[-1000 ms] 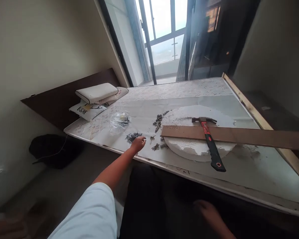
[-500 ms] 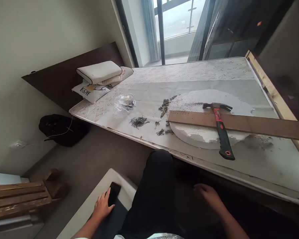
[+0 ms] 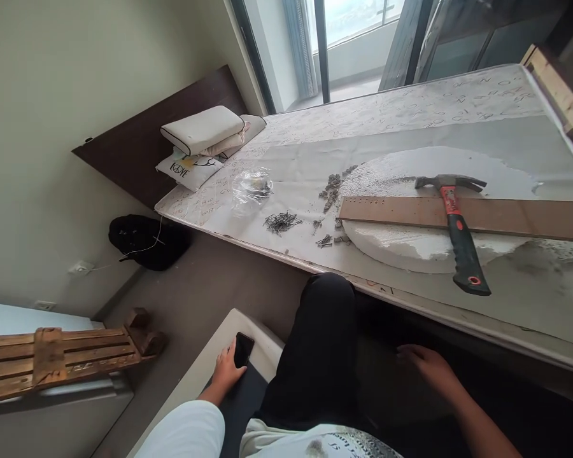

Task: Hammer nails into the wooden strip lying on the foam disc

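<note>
My left hand (image 3: 228,369) grips a black phone (image 3: 243,350), fingers along one edge and thumb at the near end. The phone is at a cream padded seat (image 3: 222,331) beside my leg. My right hand (image 3: 427,364) hangs over the dark area below the bed edge, fingers loosely stretched and holding nothing. On the bed, a claw hammer (image 3: 461,238) with a red and black handle rests across a brown board (image 3: 396,211). Under the board is a rough white foam disc (image 3: 391,249). A pile of nails (image 3: 281,222) and a smaller cluster of nails (image 3: 325,241) lie left of it.
Grey crumbs (image 3: 332,189) and a clear plastic bag (image 3: 253,187) are on the sheet-covered mattress (image 3: 363,130). Pillows (image 3: 203,130) are stacked by the headboard (image 3: 124,149). On the floor are a black bag (image 3: 146,242) and a slatted wooden piece (image 3: 90,356).
The view has shifted, so the bed and its things appear farther right and slightly higher. My left hand remains on the phone, with more of my white sleeve showing.
</note>
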`<control>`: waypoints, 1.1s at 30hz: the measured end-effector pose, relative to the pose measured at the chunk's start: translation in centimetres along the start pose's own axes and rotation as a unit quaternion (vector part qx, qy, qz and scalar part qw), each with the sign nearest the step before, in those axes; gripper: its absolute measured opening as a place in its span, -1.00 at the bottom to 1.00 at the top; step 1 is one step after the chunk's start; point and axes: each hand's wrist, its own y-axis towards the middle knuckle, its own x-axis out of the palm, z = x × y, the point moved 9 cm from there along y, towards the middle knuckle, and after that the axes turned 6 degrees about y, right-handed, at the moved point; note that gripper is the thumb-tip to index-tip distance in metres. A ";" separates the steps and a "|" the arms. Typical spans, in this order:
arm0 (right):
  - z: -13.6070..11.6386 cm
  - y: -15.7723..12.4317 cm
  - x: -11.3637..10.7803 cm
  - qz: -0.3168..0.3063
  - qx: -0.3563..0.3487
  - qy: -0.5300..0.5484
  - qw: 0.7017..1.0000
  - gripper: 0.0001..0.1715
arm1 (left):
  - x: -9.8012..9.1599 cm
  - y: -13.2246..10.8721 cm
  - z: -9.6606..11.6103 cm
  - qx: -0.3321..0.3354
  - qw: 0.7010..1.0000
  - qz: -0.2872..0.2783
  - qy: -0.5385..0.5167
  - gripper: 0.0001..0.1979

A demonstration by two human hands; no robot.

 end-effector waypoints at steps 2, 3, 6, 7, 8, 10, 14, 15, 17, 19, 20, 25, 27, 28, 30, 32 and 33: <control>0.4 0.2 0.1 -0.004 0.002 0.005 1.000 -0.62 | -0.1 0.0 -0.3 -0.010 1.000 0.000 -0.011 -0.15; 0.7 0.4 0.1 -0.006 0.003 0.008 1.000 -0.63 | -0.1 0.0 -0.4 -0.010 1.000 0.004 -0.019 -0.12; 1.3 0.6 0.2 -0.010 0.011 0.017 1.000 -0.63 | 0.1 0.3 -0.8 -0.008 1.000 0.017 -0.024 -0.05; 1.4 0.6 0.2 -0.011 0.013 0.020 1.000 -0.63 | 0.3 0.3 -1.0 -0.012 1.000 0.017 -0.012 -0.03; 1.5 0.6 0.2 -0.013 0.014 0.022 1.000 -0.63 | 0.5 0.4 -1.2 -0.018 1.000 0.013 0.004 -0.01; 1.4 0.5 0.2 -0.015 0.014 0.021 1.000 -0.64 | 1.1 0.5 -1.7 -0.033 0.999 0.003 0.040 0.01; 1.2 0.4 0.1 -0.019 0.015 0.015 1.000 -0.66 | 1.6 0.6 -1.8 -0.025 0.997 0.008 0.075 -0.02; 1.2 0.3 0.2 -0.021 0.017 0.015 1.000 -0.65 | 1.6 0.6 -1.7 -0.018 0.997 0.015 0.078 -0.03; 1.1 0.3 0.3 -0.024 0.020 0.016 0.999 -0.65 | 1.5 0.7 -1.6 -0.005 0.997 0.029 0.078 -0.07; 1.0 0.3 0.3 -0.023 0.019 0.012 0.999 -0.65 | 1.5 0.7 -1.6 0.003 0.996 0.041 0.075 -0.10; 1.0 0.3 0.3 -0.022 0.018 0.011 1.000 -0.65 | 1.5 0.7 -1.5 0.006 0.996 0.044 0.073 -0.12; 1.3 0.5 0.2 -0.024 0.011 0.006 1.000 -0.65 | 1.6 0.6 -1.3 0.019 0.996 0.049 0.074 -0.20; 1.5 0.8 0.3 -0.025 0.008 0.008 1.000 -0.63 | 1.5 0.6 -1.2 0.025 0.995 0.055 0.076 -0.23; 1.6 0.9 0.4 -0.024 0.005 0.008 1.000 -0.62 | 1.4 0.7 -1.2 0.026 0.995 0.057 0.075 -0.23; 1.4 1.1 0.6 -0.021 -0.004 0.005 1.000 -0.60 | 1.4 0.9 -1.2 0.022 0.996 0.058 0.070 -0.21; 0.8 1.2 0.9 -0.013 -0.018 -0.001 1.000 -0.61 | 1.4 1.2 -1.3 0.021 0.996 0.066 0.056 -0.19; 0.5 1.2 1.0 -0.011 -0.026 -0.004 1.000 -0.60 | 1.3 1.5 -1.3 0.021 0.996 0.073 0.047 -0.20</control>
